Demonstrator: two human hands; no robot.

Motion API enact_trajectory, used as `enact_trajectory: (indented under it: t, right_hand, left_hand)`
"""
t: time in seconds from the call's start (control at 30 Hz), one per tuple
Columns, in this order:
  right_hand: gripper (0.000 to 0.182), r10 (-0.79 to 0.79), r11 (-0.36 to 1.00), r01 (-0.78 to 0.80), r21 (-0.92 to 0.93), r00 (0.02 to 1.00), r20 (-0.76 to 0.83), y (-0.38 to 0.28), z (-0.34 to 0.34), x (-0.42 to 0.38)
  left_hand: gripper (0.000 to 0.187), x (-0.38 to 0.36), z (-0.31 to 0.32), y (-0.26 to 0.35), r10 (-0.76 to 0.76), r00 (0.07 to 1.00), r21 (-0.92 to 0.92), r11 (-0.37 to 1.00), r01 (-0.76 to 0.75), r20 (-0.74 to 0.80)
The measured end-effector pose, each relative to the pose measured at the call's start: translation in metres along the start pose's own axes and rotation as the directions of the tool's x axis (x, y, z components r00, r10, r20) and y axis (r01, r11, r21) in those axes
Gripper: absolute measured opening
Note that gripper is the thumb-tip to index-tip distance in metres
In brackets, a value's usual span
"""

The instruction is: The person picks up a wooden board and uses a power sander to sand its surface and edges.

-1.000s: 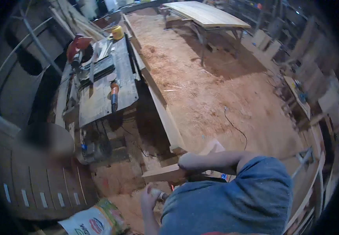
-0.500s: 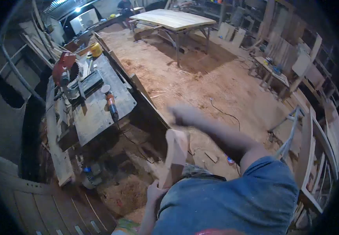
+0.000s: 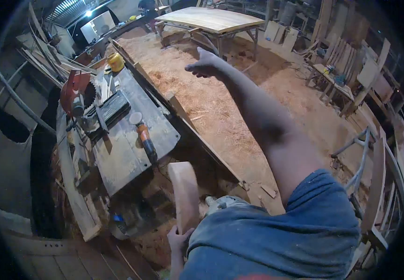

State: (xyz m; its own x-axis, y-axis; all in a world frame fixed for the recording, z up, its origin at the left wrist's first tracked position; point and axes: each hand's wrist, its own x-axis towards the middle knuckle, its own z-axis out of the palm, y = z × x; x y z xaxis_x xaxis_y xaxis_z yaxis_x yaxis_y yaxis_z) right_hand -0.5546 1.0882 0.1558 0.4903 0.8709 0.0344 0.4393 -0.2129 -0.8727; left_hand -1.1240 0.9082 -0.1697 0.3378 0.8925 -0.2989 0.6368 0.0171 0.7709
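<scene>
My left hand point(image 3: 179, 237) is closed around the lower end of a pale, thick wooden piece point(image 3: 183, 193), which stands up close against my body. My right hand point(image 3: 205, 64) is stretched far forward over the sawdust floor, empty, with its fingers partly spread. An orange and black angle grinder point(image 3: 145, 140) lies on the workbench point(image 3: 157, 128) to the left of the wooden piece. Behind the grinder sits a red miter saw point(image 3: 78, 95) with a toothed blade.
A yellow container point(image 3: 115, 61) stands at the bench's far end. Further off is a large wooden tabletop point(image 3: 211, 19) on legs, with a person point(image 3: 148, 9) beyond it. A small bench point(image 3: 332, 81) and curved wooden frames point(image 3: 378, 182) line the right side. Sawdust covers the floor point(image 3: 220, 112).
My right hand has swung forward and up, away from the wooden piece. The piece in my left hand has shifted left and stands more upright. The view has shifted slightly.
</scene>
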Motion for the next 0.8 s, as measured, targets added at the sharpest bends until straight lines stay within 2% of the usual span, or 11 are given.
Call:
enact_trajectory:
  t: [0.07, 0.13, 0.2, 0.33, 0.37, 0.47, 0.5, 0.53, 0.57, 0.63, 0.8]
  right_hand:
    - [0.101, -0.342, 0.825, 0.166, -0.541, 0.908, -0.244, 0.021, 0.022, 0.052]
    - [0.084, -0.214, 0.791, 0.135, -0.597, 0.975, -0.064, 0.012, 0.041, 0.051]
    - [0.075, -0.184, 0.776, 0.285, -0.563, 0.956, 0.229, 0.034, 0.082, 0.058]
    - [0.069, -0.135, 0.913, 0.406, -0.041, 0.396, 0.908, 0.043, 0.105, 0.046]
    - [0.071, 0.002, 0.932, 0.322, -0.168, 0.457, 0.889, 0.031, 0.090, 0.044]
    - [0.076, 0.311, 0.878, 0.108, -0.467, 0.614, 0.726, -0.002, 0.006, 0.076]
    - [0.073, 0.260, 0.856, 0.086, -0.509, 0.780, 0.569, 0.014, -0.040, 0.118]
    - [0.070, 0.028, 0.510, 0.233, -0.828, 0.958, 0.287, -0.042, -0.081, 0.102]
    - [0.057, -0.234, 0.412, 0.025, -0.911, 0.969, -0.079, -0.058, -0.115, 0.104]
    - [0.044, -0.589, 0.690, -0.304, -0.657, 0.291, -0.754, -0.091, -0.181, 0.107]
    - [0.059, -0.825, 0.542, -0.231, -0.808, 0.038, -0.564, -0.182, -0.166, 0.108]
  left_hand:
    - [0.055, 0.035, -0.011, -0.040, -0.028, 0.999, 0.047, 0.998, 0.029, -0.034]
    - [0.054, 0.051, -0.030, -0.021, -0.007, 0.995, -0.152, 0.988, -0.009, -0.104]
    - [0.051, 0.060, -0.050, -0.006, -0.028, 0.988, -0.271, 0.962, -0.014, -0.151]
    - [0.072, 0.101, -0.102, -0.065, -0.110, 0.994, -0.232, 0.967, 0.107, 0.000]
    - [0.072, 0.114, -0.107, -0.098, -0.159, 0.986, -0.225, 0.964, 0.144, -0.049]
    - [0.068, 0.145, -0.122, -0.124, -0.133, 0.977, -0.101, 0.988, 0.117, -0.167]
    - [0.065, 0.152, -0.133, -0.123, -0.090, 0.976, -0.032, 0.996, 0.085, -0.196]
    - [0.061, 0.160, -0.143, -0.110, -0.163, 0.979, -0.162, 0.977, 0.142, -0.124]
    - [0.057, 0.170, -0.153, -0.091, -0.223, 0.974, -0.283, 0.938, 0.201, -0.048]
    - [0.049, 0.196, -0.170, -0.093, -0.201, 0.979, -0.423, 0.885, 0.194, 0.029]
    - [0.048, 0.252, -0.198, -0.081, 0.005, 0.991, -0.105, 0.994, -0.018, -0.131]
